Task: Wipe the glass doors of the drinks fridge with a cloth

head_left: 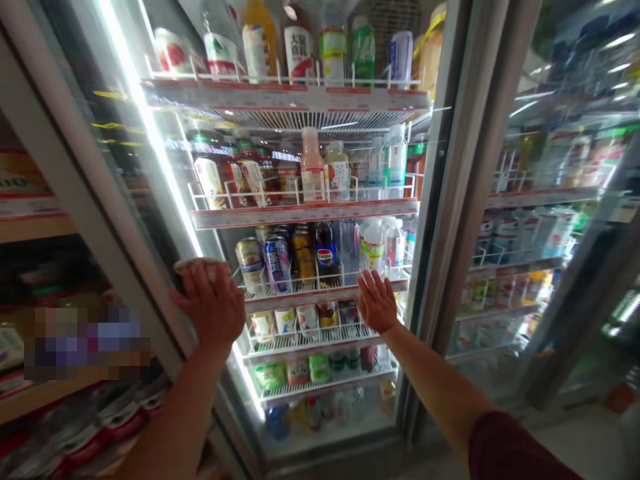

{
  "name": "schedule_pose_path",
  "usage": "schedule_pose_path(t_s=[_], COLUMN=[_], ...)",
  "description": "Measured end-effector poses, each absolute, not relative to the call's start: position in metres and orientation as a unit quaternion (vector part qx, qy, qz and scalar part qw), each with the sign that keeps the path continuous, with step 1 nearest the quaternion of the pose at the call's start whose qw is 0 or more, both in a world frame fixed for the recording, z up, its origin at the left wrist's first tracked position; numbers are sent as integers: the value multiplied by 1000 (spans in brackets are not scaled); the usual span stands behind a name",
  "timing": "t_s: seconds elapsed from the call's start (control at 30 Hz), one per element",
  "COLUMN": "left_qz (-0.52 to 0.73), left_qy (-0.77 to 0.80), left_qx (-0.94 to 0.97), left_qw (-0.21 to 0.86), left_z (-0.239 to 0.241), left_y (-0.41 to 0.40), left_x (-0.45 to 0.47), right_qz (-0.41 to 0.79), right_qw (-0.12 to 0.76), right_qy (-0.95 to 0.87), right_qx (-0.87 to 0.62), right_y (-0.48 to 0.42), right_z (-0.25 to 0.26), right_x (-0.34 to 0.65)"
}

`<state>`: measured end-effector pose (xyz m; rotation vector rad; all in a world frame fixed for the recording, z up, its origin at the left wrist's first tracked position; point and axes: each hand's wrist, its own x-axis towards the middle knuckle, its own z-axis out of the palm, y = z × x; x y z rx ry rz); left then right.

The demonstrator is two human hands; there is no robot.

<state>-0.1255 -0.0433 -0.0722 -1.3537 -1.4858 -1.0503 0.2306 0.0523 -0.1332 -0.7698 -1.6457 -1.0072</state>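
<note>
At the left side of the glass door (280,437), my left hand (215,310) is laid over a pale folded cloth (203,264). Only the cloth's upper edge shows past my fingertips; the rest is hidden under the palm and fingers. My right hand (377,303) is raised at the right of the same door, fingers stretched out and holding nothing. It appears to rest on the glass in front of the bottles, though the contact itself is hard to make out.
Behind the glass, a lit cooler has several wire shelves (305,215) of drinks, including a pink bottle (313,167) and a blue can (277,263). A metal door frame (463,200) stands right, beside another cooler. Shelves of packaged goods (75,440) are at left.
</note>
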Motion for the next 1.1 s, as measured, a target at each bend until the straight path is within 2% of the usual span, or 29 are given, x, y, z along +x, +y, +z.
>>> schedule_pose_path(t_s=[0.07,0.17,0.23,0.33,0.4,0.47,0.53,0.67,0.73,0.9,1.0,1.1], left_qz=[-419,-393,-384,-399,-417,-432,-436,-385,-364,-426,-429,-355], left_qy=[-594,-595,-594,-612,-598,-579,-559,-500,-491,-532,-510,-440], left_qx=[-543,-579,-592,-571,-557,-542,-549,-637,-652,-589,-600,-697], left_qw=[421,396,386,374,398,428,442,443,449,435,442,440], left_z=[-88,-146,-161,-115,-65,-37,-46,-104,-99,-28,-52,-92], left_y=[-44,-50,-50,-45,-39,-34,-32,-29,-27,-20,-20,-21], left_x=[-117,-96,-91,-97,-100,-94,-81,-60,-61,-54,-26,-5], right_qz=[-414,-413,-414,-415,-415,-415,-414,-407,-404,-409,-409,-412], right_qw=[507,507,506,508,510,509,505,503,502,500,505,517], right_qy=[-685,-686,-687,-685,-683,-684,-686,-689,-691,-686,-684,-680], right_qx=[-319,-318,-319,-318,-318,-318,-321,-328,-328,-336,-331,-316], right_y=[53,53,53,52,52,52,53,56,57,57,57,57], right_z=[-134,-134,-134,-133,-132,-133,-134,-137,-139,-138,-137,-136], right_x=[230,230,229,228,228,229,229,230,230,230,230,229])
